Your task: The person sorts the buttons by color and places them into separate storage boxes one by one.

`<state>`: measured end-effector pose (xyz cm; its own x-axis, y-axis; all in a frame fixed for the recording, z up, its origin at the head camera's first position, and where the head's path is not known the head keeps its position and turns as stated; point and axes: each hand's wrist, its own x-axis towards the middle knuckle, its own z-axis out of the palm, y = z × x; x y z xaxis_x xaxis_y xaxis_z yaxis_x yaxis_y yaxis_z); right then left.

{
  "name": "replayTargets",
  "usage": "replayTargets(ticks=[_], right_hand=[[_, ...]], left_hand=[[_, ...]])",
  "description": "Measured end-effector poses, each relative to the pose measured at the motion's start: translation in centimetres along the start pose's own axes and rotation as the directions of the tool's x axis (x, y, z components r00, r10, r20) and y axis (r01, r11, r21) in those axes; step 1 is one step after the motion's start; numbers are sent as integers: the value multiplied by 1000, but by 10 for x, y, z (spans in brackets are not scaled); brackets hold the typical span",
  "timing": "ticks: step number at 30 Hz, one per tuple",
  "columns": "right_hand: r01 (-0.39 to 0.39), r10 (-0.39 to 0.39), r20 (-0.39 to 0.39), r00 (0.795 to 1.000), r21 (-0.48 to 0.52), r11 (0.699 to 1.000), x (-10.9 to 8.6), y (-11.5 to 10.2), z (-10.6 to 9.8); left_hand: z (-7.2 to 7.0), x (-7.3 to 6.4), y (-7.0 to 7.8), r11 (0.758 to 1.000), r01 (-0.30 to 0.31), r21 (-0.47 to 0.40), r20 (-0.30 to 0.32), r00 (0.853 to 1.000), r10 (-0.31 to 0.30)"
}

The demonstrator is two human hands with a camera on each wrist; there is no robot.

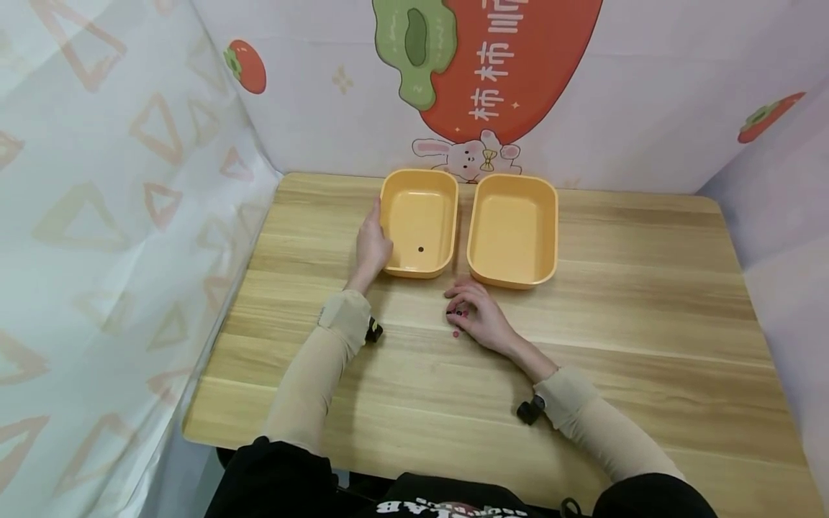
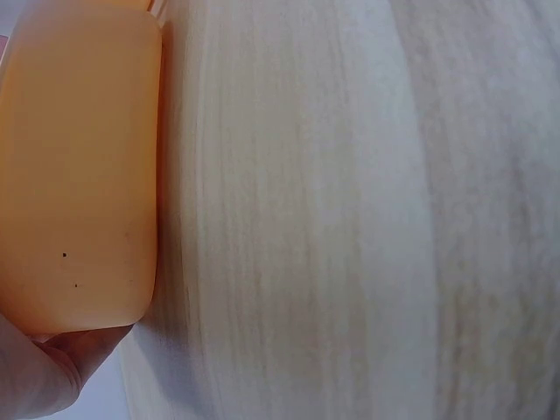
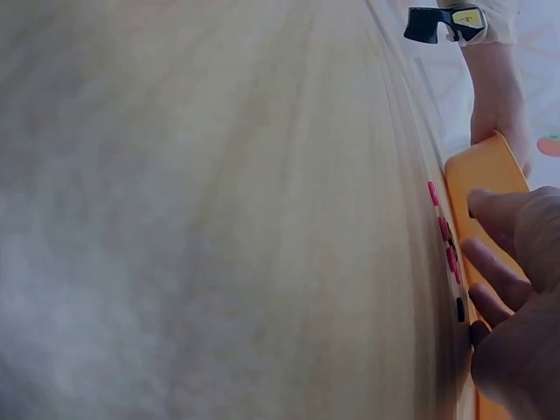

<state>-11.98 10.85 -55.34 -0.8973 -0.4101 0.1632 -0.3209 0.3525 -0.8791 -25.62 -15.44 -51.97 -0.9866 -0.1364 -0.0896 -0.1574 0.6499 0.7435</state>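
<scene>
Two yellow plastic containers stand side by side at the back of the table. At the outer left side of the left container (image 1: 419, 272), my left hand (image 1: 373, 246) grips its wall; in the left wrist view a finger bends down along its end. One small black disc (image 1: 421, 249) lies inside. My right hand (image 1: 482, 316) is low over several small flat pink and black discs on the wood, in front of the gap between containers. From the right wrist view, its fingers spread apart beside a pink disc (image 3: 433, 193) and a black disc (image 3: 460, 310).
Beside the left one stands the right yellow container (image 1: 513, 230), with no discs showing in it. The wooden table (image 1: 654, 302) meets a printed backdrop (image 1: 324, 122) behind. White patterned cloth (image 1: 123, 237) hangs along the left.
</scene>
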Motion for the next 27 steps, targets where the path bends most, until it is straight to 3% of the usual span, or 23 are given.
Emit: replayTargets(ticks=[7, 17, 21, 23, 27], right_hand=[[-54, 57, -53, 997, 53, 997, -1, -5, -1], [-79, 82, -91, 992, 37, 996, -1, -9, -4], [-54, 57, -113, 992, 30, 998, -1, -11, -6], [-41, 45, -105, 993, 42, 998, -1, -13, -7], [-21, 27, -67, 997, 91, 996, 2, -19, -12]], left_hand=[[-6, -12, 13, 1000, -25, -7, -15, 1000, 25], [0, -2, -3, 1000, -2, -14, -2, 1000, 2], [14, 16, -27, 1000, -20, 22, -17, 1000, 20], [14, 17, -28, 999, -30, 14, -19, 999, 30], [7, 8, -16, 999, -24, -22, -13, 1000, 24]])
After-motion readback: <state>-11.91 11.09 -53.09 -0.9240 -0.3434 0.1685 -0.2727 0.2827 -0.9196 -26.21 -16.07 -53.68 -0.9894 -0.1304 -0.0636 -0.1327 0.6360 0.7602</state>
